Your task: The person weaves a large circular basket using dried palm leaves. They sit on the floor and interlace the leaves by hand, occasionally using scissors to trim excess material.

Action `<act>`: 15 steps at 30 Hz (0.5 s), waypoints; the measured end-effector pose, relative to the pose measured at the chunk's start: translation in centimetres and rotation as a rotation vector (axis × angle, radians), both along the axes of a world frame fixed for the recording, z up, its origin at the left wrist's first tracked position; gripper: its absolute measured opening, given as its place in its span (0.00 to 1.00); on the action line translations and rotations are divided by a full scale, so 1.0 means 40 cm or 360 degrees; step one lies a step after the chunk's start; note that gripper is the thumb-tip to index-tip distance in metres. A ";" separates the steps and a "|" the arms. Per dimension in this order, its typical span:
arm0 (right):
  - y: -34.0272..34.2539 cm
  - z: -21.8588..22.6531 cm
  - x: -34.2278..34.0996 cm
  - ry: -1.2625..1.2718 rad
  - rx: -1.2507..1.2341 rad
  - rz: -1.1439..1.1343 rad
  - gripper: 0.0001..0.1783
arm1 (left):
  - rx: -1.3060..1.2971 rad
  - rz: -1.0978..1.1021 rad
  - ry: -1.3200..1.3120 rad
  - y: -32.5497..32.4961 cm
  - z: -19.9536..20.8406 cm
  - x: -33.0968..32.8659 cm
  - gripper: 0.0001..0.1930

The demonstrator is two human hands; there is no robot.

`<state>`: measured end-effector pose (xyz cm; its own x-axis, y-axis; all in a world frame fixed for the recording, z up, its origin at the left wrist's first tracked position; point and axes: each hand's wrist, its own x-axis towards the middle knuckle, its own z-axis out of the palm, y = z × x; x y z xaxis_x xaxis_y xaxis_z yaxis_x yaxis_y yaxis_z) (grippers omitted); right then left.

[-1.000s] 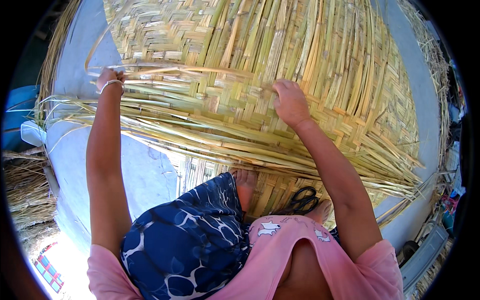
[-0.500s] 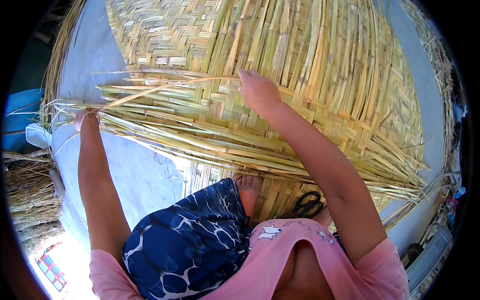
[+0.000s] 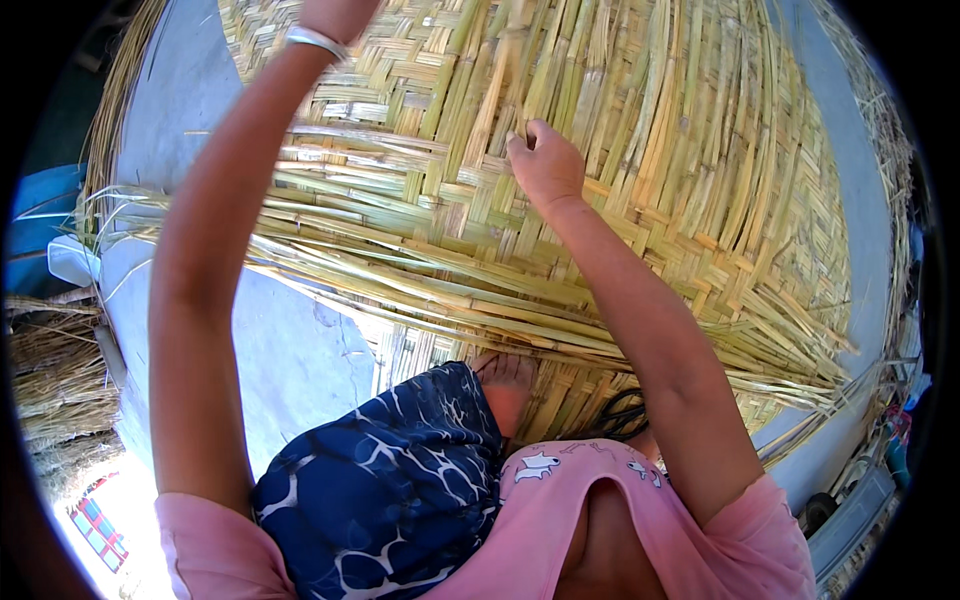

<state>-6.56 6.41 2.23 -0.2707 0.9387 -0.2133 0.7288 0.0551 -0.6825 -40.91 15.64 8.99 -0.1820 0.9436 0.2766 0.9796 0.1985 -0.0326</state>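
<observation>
A large mat [image 3: 380, 90] of flat, yellow-green split reeds spreads before me. My right hand [image 3: 550, 168] is over its middle, fingers curled and thumb drawn in close to the weave; whatever lies between the fingertips is too small to make out. Long loose reed strips [image 3: 560, 80] run away from me beyond that hand. My left hand [image 3: 338, 14] reaches over the mat's far left part, with its fingers cut off by the top edge. Across the near side lies a bundle of unwoven reed ends [image 3: 400, 268], running from left to right.
My bare foot [image 3: 506, 385] rests on the mat near its front edge. Beside it lies a black-handled tool [image 3: 622, 412], partly hidden. Grey-blue floor [image 3: 295, 370] shows at the left. Dry stalks are heaped at the far left [image 3: 65, 390], and a grey container [image 3: 855, 515] stands at lower right.
My left hand has left the reed ends at the left and swung up and away over the mat. My right hand has shifted slightly right; the strip arched between both hands no longer shows there.
</observation>
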 end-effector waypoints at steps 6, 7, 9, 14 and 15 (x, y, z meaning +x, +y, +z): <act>0.010 -0.007 0.046 0.0278 -0.0121 -0.0248 0.15 | -0.1118 0.0344 -0.1832 -0.149 -0.170 0.279 0.18; 0.012 -0.014 0.052 0.0416 -0.0206 -0.0283 0.15 | -0.1133 0.0355 -0.1959 -0.157 -0.174 0.270 0.18; 0.013 -0.029 0.054 0.0571 -0.0296 -0.0307 0.15 | -0.1189 0.0337 -0.2172 -0.165 -0.190 0.236 0.18; 0.009 -0.025 0.056 0.0654 -0.0295 -0.0254 0.16 | -0.0994 0.0470 -0.2370 -0.182 -0.210 0.234 0.22; 0.012 -0.019 0.059 0.0630 -0.0309 -0.0250 0.16 | -0.0870 0.0532 -0.2387 -0.185 -0.207 0.258 0.23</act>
<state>-4.19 6.87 1.46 -0.2246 0.9278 -0.2980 0.3994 -0.1913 -0.8966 -30.61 8.25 0.70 -0.1694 0.7299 -0.6622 0.1146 0.6820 0.7224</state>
